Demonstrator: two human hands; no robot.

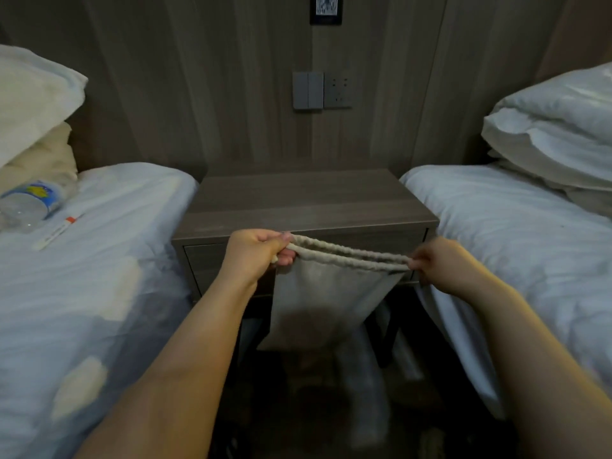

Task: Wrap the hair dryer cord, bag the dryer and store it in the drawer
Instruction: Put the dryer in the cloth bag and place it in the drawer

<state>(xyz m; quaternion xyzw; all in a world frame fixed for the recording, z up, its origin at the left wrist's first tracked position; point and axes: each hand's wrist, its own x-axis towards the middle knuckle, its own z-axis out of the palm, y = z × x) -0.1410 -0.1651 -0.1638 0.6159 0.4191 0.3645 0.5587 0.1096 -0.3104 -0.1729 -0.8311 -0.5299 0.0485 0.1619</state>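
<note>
Hanging taut between both hands, grey bag point(314, 299).

wood nightstand point(304, 200) sits between two white beds; left bed point(99, 276) carries water bottle point(29, 203), paper strip point(58, 231), stacked pillows point(33, 127); right bed point(513, 243) carries pillow pile point(556, 127)

A hotel-style twin bedroom: two white-sheeted beds point(99, 260) with stacked pillows point(556, 127) flank a wooden nightstand point(304, 200), under a switch-and-socket panel point(321, 91) on wood-panelled wall.
</note>
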